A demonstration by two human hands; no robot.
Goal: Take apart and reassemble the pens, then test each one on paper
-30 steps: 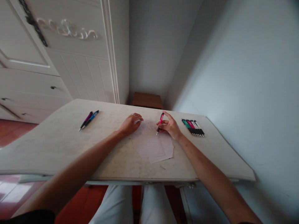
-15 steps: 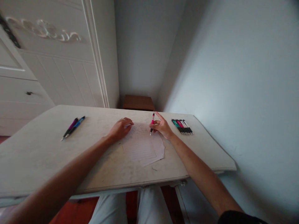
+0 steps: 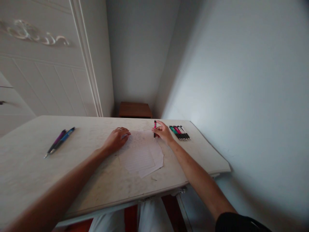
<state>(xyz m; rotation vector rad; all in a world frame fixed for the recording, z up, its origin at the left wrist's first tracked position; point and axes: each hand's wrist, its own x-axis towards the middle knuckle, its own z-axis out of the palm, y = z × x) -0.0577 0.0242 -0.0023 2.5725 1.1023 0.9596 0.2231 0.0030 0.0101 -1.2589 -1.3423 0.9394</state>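
Observation:
My right hand grips a pink pen with a black grip. The pen stands nearly upright, tip down, above the far right part of the paper sheets; I cannot tell whether it touches them. My bent index finger lies at the pen's top end. My left hand rests palm down at the upper left edge of the sheets, fingers loosely extended and holding nothing. Faint scribbles show on the upper sheet, and a lined sheet lies nearer me.
Several green, pink and white pens lie side by side right of my right hand. A purple pen and a blue pen lie on the table at left. Walls, a white cabinet and a brown box-like piece stand beyond.
My right index finger, stretched up past the pen before, is now bent onto its top end. The pen has become more upright. The whole view has shifted, with things now further left.

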